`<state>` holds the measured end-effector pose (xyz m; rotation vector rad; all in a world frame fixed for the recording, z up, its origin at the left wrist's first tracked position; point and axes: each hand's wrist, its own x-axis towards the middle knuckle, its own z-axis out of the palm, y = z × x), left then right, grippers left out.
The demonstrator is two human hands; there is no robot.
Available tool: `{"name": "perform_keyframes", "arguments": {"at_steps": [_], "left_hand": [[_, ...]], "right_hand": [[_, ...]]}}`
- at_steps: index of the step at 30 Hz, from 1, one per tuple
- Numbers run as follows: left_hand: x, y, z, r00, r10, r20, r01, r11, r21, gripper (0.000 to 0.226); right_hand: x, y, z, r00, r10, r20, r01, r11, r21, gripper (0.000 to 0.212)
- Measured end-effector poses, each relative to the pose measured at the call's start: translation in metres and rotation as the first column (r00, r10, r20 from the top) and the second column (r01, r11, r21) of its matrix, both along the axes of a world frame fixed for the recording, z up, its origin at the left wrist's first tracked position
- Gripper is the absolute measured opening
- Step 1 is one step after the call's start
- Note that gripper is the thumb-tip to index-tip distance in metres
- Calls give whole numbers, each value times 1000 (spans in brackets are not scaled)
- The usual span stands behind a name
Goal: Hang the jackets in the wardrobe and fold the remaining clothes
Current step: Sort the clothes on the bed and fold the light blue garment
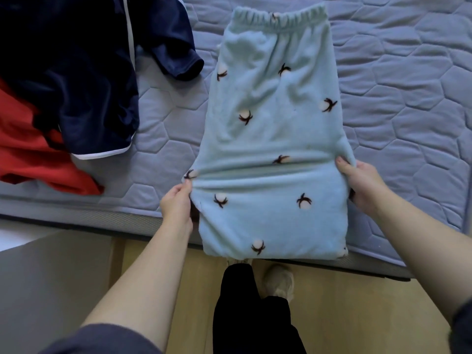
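Left hand (176, 203) and right hand (362, 185) pinched the folded pants (270, 111) at the near edge of the bed (408, 72) — loosen either grip and, I reckoned, the fleece might slide off.

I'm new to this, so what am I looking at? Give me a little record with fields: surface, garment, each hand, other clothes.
surface: quilted grey mattress
garment: light blue fleece pants, waistband far from the person, near part doubled over at the bed edge
left hand: grips the left side of the fold
right hand: grips the right side of the fold
other clothes: navy garment and red garment, unfolded, left of the pants
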<state>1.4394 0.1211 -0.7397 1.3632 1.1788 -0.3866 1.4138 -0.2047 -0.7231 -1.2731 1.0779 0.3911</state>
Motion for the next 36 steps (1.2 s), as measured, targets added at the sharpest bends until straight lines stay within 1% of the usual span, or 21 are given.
{"name": "perform_keyframes", "arguments": {"at_steps": [2,3,5,6,7,8,9,10,11,13,15,16,18,19,22,24,27,29,32,33,36], "left_hand": [[5,12,-1,990,116,-85,-114,993,24,15],[8,16,2,989,100,-112,-100,995,11,17],[15,16,10,992,-65,-109,71,996,53,20],[21,14,13,979,-192,-71,201,968,154,19],[29,11,17,940,-338,-40,334,890,310,17],[39,6,22,878,-479,-24,433,770,468,13],[51,-1,26,813,-583,0,480,668,569,7],[64,-13,29,754,-656,34,508,614,603,7],[79,-26,30,704,-708,55,544,587,600,18],[108,-56,22,623,-782,10,634,513,580,35],[128,-76,8,535,-840,-93,689,370,623,29],[134,-80,0,525,-842,-123,683,331,651,25],[143,-77,-11,566,-810,-150,657,333,677,25],[145,-73,-16,579,-800,-156,655,343,673,27],[155,-70,-21,589,-796,-139,668,382,639,33],[175,-74,-16,589,-804,-81,638,400,658,35],[223,-93,-12,549,-835,-32,584,356,730,43],[255,-105,-15,520,-851,-73,586,293,756,43],[283,-106,-32,563,-818,-120,589,294,753,32],[286,-104,-40,565,-815,-130,596,294,747,30],[286,-100,-58,544,-824,-158,632,279,723,30]], "right_hand": [[-1,-5,-1,998,17,-63,-17,1000,8,19],[-1,-7,-1,995,42,-89,-38,998,47,20],[5,-11,2,989,110,-101,-97,987,124,25],[11,-13,3,987,131,-89,-118,983,141,27],[18,-15,5,989,133,-70,-122,983,140,28],[27,-15,6,992,119,-49,-112,985,130,28],[37,-14,7,994,108,-30,-105,989,108,26],[49,-11,9,995,100,-11,-98,992,79,25],[61,-8,9,997,81,12,-82,996,46,23],[87,0,5,997,43,71,-39,997,-60,24],[110,3,-4,991,82,109,-53,966,-252,29],[117,1,-10,987,123,107,-76,926,-369,31],[121,-4,-22,984,174,38,-126,834,-537,36],[119,-6,-27,985,173,13,-136,818,-559,38],[121,-9,-34,983,185,16,-148,831,-536,42],[136,-12,-29,978,187,93,-118,863,-491,50],[183,-14,-24,960,213,181,-89,847,-525,53],[213,-11,-28,946,281,163,-118,764,-634,47],[231,-18,-52,936,349,-42,-230,519,-823,41],[230,-23,-61,939,330,-100,-259,483,-836,41],[228,-29,-85,930,317,-183,-325,481,-814,43]]}}
